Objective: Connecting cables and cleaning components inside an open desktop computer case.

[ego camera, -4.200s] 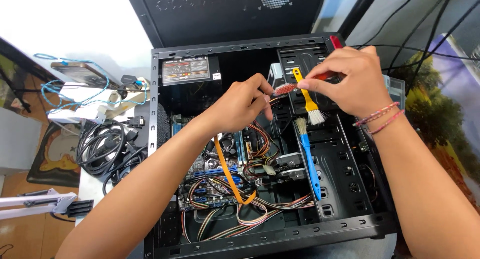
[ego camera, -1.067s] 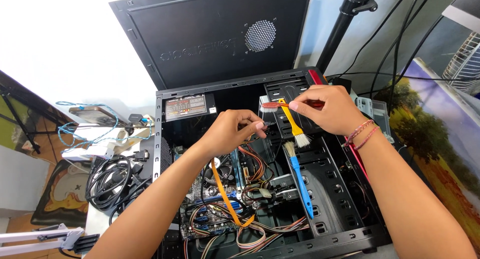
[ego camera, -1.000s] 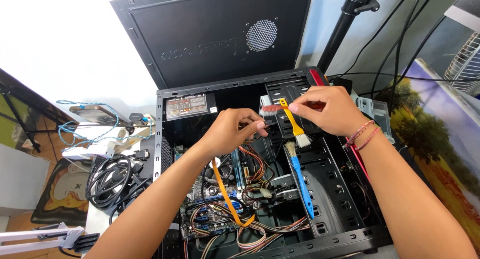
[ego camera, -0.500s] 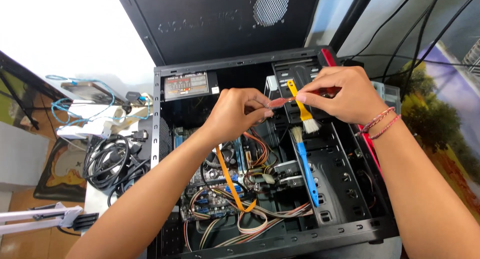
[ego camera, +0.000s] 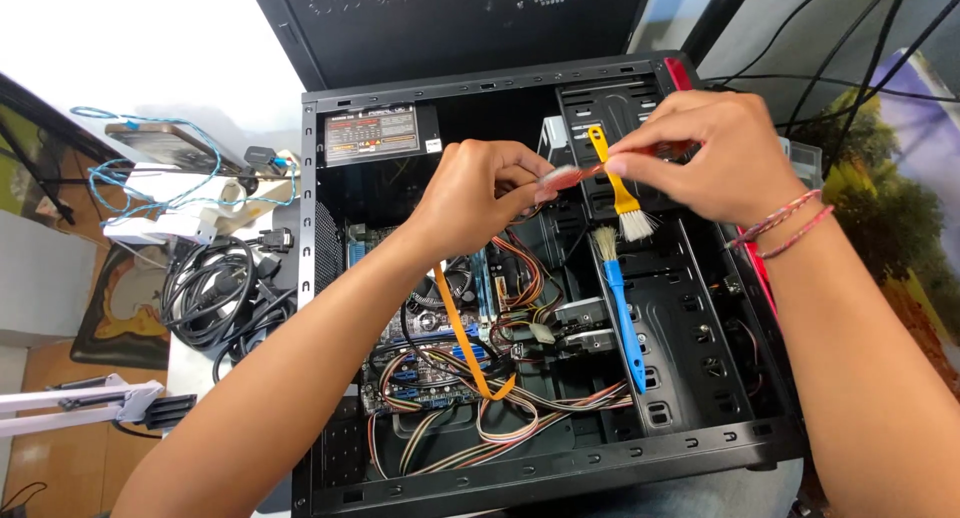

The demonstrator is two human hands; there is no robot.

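An open black computer case (ego camera: 560, 483) lies on its side, showing the motherboard and cables. My right hand (ego camera: 705, 158) grips the handle of a small red brush (ego camera: 578, 174) above the drive cage. My left hand (ego camera: 480, 193) pinches that brush's pale bristles with fingertips. Just below the hands, a yellow brush (ego camera: 612, 173) rests on the drive cage (ego camera: 690, 318). A blue brush (ego camera: 622, 313) lies along the cage beside it. An orange flat cable (ego camera: 460, 333) runs across the motherboard under my left forearm.
The power supply (ego camera: 372, 138) sits in the case's top left corner. The case's side panel (ego camera: 430, 18) leans behind. Coiled black cables (ego camera: 215, 293), a blue cable (ego camera: 110, 173) and small parts lie left of the case. A white arm-like stand (ego camera: 80, 408) is at the lower left.
Both hands have stayed together on the red brush above the drive cage. The view has tilted down and closer to the case.
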